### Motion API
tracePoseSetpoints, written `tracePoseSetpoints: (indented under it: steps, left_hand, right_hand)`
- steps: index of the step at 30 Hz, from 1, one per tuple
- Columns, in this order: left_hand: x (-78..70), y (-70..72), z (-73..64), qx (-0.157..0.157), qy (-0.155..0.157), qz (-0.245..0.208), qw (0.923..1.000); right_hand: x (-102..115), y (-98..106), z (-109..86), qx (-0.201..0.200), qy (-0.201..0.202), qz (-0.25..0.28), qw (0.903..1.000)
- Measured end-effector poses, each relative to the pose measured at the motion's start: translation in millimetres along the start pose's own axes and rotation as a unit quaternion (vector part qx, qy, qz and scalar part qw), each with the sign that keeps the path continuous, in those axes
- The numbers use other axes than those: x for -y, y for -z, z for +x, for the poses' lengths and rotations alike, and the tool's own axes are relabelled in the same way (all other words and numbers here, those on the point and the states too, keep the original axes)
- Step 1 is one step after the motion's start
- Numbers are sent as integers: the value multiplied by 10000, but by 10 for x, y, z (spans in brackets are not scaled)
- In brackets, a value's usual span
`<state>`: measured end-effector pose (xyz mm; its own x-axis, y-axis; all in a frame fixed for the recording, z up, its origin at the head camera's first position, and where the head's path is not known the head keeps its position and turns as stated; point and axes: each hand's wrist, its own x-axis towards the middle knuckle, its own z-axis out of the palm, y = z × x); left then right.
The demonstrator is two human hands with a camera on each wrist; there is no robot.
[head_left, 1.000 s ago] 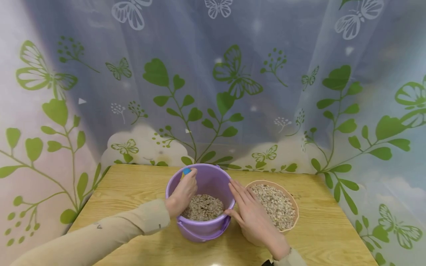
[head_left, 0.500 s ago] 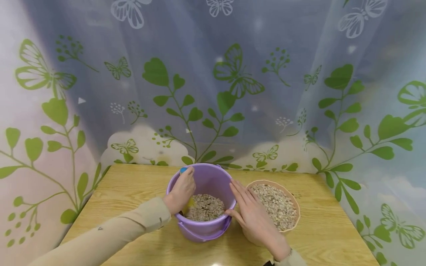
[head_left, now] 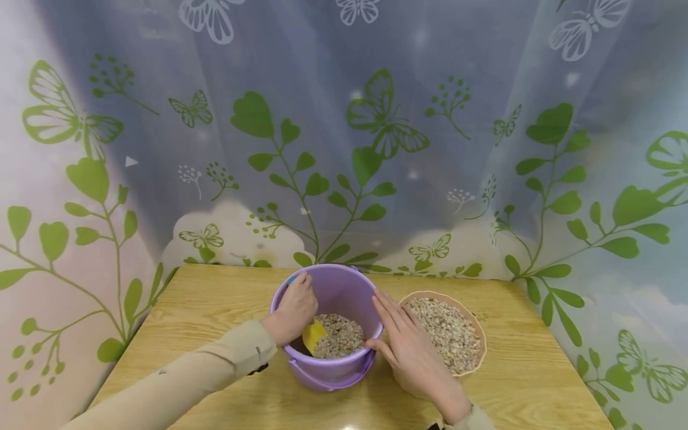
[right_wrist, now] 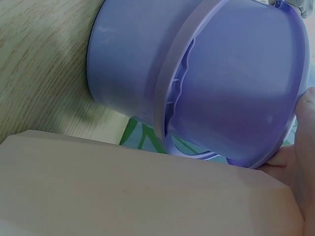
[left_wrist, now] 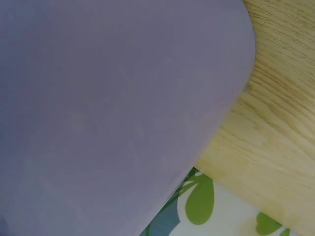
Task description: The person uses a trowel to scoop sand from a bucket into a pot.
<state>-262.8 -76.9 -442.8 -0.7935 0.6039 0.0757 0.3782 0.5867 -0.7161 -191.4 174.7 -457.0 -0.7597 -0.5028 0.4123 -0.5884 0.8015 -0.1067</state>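
My left hand (head_left: 298, 307) grips a toy shovel, its yellow blade (head_left: 313, 336) down in a purple bucket (head_left: 346, 292) and a bit of blue handle above the fist. The blade touches grainy, gravel-like bits (head_left: 338, 337) that cover part of the bucket's bottom. Dark floor shows to the left of the blade. With straight fingers my right hand (head_left: 411, 349) rests against the bucket's right rim, thumb apart from the fingers. The right wrist view has the thumb and fingers at the rim from outside. In the left wrist view the bucket wall (left_wrist: 123, 108) hides the left hand.
A scalloped peach bowl (head_left: 481, 352) full of the same pale bits stands right of the bucket, partly behind the right hand. The bucket's handle (head_left: 335, 385) hangs down on the near side. A curtain with printed leaves (head_left: 365, 167) backs the wooden table (head_left: 215, 298).
My left hand has sunk slightly and shifted left, tilting the shovel, so its yellow blade shows among the bits. The right hand has stayed on the rim.
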Motion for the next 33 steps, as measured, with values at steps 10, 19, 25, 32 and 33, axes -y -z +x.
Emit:
tracePoseSetpoints:
  steps: [10,19,25,32,33]
  left_hand:
    - [-15,-39,14,-778,45,-791,9938]
    - [-17,-46,7,-514,149,-1681,9843]
    - [-9,-25,-14,-595,301,-2098,9755]
    - [3,-8,4,-382,508,-2222,9729]
    - [10,-6,3,-362,514,-2213,9732]
  right_hand:
    - [-3,5,-28,-106,66,-23,9999]
    - [-1,-11,-31,-83,41,-25,10000]
    - [1,-22,-29,-129,78,-47,9999]
    - [-6,-36,-18,-117,77,-85,9999]
    - [-5,-36,-14,-136,90,-83,9998]
